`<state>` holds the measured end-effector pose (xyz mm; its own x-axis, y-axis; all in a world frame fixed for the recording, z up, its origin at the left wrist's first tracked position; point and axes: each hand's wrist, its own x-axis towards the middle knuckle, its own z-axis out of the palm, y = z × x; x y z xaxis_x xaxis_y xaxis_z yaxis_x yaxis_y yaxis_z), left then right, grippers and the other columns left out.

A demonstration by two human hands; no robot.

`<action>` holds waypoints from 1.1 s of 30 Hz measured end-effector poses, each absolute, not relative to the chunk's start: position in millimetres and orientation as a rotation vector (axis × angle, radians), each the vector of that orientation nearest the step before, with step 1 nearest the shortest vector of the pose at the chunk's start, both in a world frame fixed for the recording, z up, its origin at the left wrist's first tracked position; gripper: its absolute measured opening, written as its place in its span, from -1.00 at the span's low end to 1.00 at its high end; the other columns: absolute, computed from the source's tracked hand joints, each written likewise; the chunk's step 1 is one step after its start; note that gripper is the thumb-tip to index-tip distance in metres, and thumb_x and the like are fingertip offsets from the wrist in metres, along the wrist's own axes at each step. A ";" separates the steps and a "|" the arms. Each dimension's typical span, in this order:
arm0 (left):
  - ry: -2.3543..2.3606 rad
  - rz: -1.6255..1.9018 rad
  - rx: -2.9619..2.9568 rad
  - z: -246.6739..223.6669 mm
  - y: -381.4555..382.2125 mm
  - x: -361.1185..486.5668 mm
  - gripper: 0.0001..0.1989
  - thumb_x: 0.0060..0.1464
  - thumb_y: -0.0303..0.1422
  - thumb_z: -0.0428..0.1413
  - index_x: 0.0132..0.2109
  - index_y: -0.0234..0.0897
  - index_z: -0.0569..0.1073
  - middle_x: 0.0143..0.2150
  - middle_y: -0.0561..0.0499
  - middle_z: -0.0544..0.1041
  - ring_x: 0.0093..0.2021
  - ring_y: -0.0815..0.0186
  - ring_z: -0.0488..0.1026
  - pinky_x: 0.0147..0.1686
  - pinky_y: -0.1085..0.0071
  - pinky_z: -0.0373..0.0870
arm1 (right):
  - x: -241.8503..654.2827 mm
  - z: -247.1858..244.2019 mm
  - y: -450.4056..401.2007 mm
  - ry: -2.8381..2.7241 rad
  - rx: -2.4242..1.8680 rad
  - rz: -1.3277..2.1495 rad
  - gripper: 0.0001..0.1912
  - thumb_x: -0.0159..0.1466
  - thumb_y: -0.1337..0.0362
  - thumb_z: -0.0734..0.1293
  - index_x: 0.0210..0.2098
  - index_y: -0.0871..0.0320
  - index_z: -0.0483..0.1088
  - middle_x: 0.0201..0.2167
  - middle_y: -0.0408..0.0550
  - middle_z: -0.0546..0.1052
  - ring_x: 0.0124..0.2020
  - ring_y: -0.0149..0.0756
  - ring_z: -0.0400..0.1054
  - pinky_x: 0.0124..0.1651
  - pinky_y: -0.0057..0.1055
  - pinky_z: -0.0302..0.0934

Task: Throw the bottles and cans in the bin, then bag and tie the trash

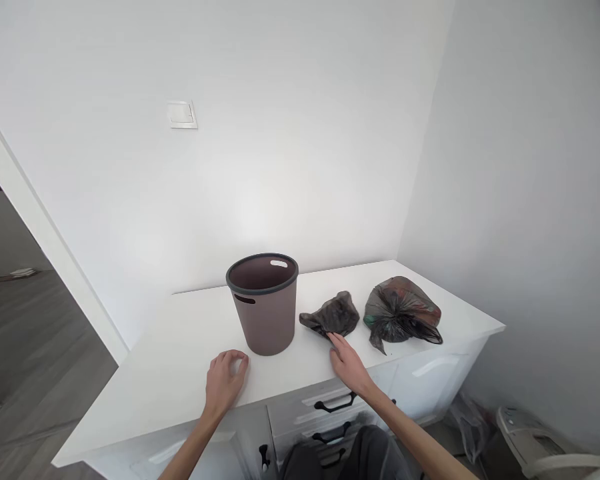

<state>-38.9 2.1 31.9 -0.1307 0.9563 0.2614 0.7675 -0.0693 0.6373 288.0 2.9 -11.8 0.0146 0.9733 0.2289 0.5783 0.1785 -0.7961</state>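
While hands (224, 382) rest apart, left loosely curled, black bag (338, 315) touching right's extended fingertips (333, 336)

Left of the left hand (226, 381), the worktop (165, 373) lies open; ahead and rightward, the bin (269, 323) blocks it. Just ahead of the right hand (349, 365) sits the crumpled bag (339, 313), narrow gaps separating it from the bin leftward and the full bag (400, 303) rightward.
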 end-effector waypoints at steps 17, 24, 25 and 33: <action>1.088 0.922 1.957 144.3 -128.9 86.4 -0.62 0.37 -0.03 -0.03 -0.11 -0.18 0.54 -0.11 -0.05 0.58 -0.06 0.18 0.50 -0.07 0.33 0.43 | 312.9 119.1 -137.2 -0.940 -0.717 1.427 -0.47 0.19 0.03 0.54 0.10 0.03 0.51 0.11 -0.01 0.58 0.16 -0.10 0.43 0.23 -0.22 0.28; 1.181 1.002 1.743 141.6 -129.1 72.8 -0.55 0.33 0.05 0.01 -0.01 -0.20 0.55 -0.24 0.01 0.58 -0.27 0.24 0.46 -0.26 0.39 0.38 | 320.4 101.5 -141.1 -1.126 -0.765 1.272 -0.52 0.26 0.08 0.49 0.15 -0.08 0.46 0.26 -0.08 0.48 0.31 -0.11 0.30 0.33 -0.19 0.18; 1.191 1.013 1.712 141.1 -127.0 69.9 -0.53 0.31 0.06 0.02 0.00 -0.21 0.54 -0.24 0.00 0.59 -0.28 0.24 0.46 -0.27 0.38 0.38 | 320.4 100.1 -141.3 -1.134 -0.773 1.246 -0.56 0.29 0.06 0.46 0.14 -0.07 0.47 0.24 -0.07 0.49 0.30 -0.11 0.31 0.34 -0.18 0.17; 1.520 1.401 1.719 171.2 -122.7 66.7 -0.53 0.32 0.09 -0.05 0.07 -0.16 0.43 0.13 -0.12 0.53 0.16 0.07 0.45 0.13 0.15 0.39 | 317.3 113.9 -138.8 -1.137 -0.845 1.102 -0.59 0.37 -0.03 0.36 0.08 0.06 0.49 0.13 0.00 0.57 0.17 -0.14 0.42 0.28 -0.25 0.23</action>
<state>66.7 -122.7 171.2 -0.1229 0.9147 0.3850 0.4586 -0.2917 0.8394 317.3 -138.8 113.9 0.0487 0.9632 0.2643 -0.2347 0.2683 -0.9343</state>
